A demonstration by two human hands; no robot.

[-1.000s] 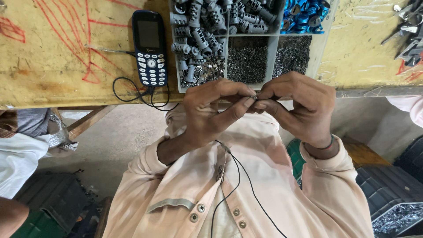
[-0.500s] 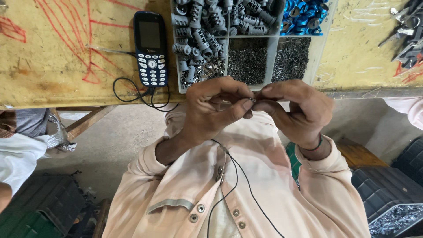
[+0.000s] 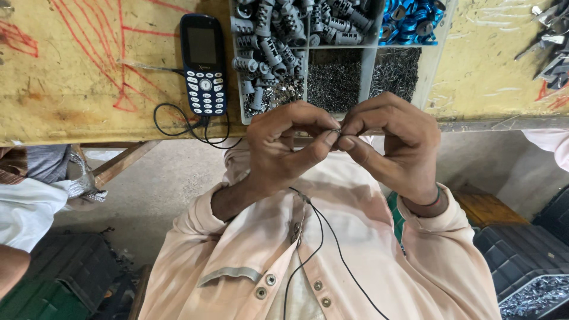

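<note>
We hold a tiny metal part (image 3: 336, 131) pinched between our left hand (image 3: 278, 148) and right hand (image 3: 394, 142), fingers closed on it from both sides, just at six o'clock of the compartment tray (image 3: 432, 71) on the desk (image 3: 89, 101), within easy reach of its parts

soft, even daylight, sharp focus
no glare or hard shadows; faint shade under the bench (image 3: 71, 89) edge and beneath the hands (image 3: 341, 139); slight wide-angle bending near the corners.

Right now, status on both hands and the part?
Left hand and right hand pinch one tiny metal part at fingertips, chest-high. Grey compartment tray of small parts just beyond. Nothing between hands.
</note>
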